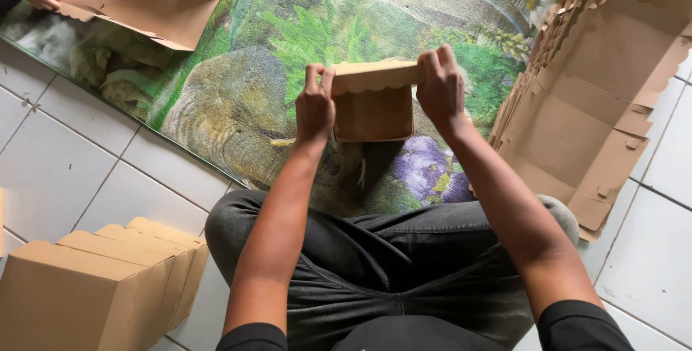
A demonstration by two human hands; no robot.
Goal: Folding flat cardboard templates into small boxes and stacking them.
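Both hands, the left hand (315, 106) and the right hand (440, 89), are pinching shut on the scalloped lid edge of a small brown cardboard box (373, 112) above the printed mat (238, 99), looking light, thin-walled, easily creased.

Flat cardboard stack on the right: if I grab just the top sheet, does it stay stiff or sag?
The flat cardboard stack looks like thin brown sheet with creases and flaps, so a single sheet would probably bend along its folds. It is likely light. The sheets lie fanned and uneven, so neighbours may slide along when one is pulled.
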